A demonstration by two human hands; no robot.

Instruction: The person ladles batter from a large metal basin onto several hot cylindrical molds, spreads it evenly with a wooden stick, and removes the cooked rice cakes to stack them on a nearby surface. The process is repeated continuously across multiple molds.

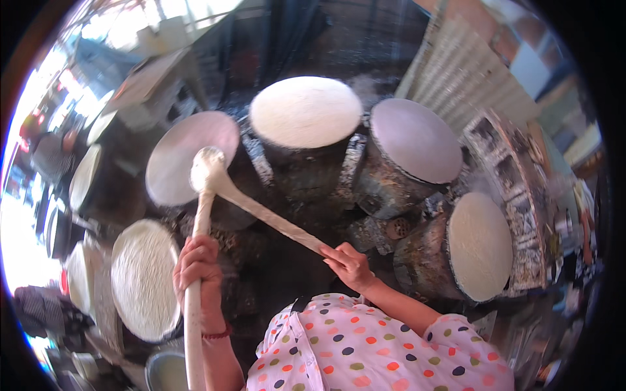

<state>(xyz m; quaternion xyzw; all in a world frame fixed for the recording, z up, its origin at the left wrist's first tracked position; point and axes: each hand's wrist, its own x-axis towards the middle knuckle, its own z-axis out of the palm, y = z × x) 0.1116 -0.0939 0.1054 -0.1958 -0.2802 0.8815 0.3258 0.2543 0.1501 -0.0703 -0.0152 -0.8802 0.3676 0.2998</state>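
Note:
My left hand (200, 273) grips a long pale pole (193, 337) that rises from the bottom edge. A thick pale lump (208, 168), possibly dough or batter, sits at the pole's upper end. From that lump a long pale strip or second handle (274, 222) slopes down to my right hand (349, 266), whose fingers pinch its end; I cannot tell which it is. Behind the lump lies a round griddle with a greyish, seemingly bare top (171, 156). To the left of my left hand, a round griddle carries a wrinkled white layer (145, 281).
Round griddles on drum stoves surround me: one with a white layer (305, 112), one greyish (415, 141), one cream-coated (481, 247). A rough block wall (530, 210) and corrugated sheet (469, 73) stand right. A basin (168, 371) is lower left; a person (51, 156) is far left.

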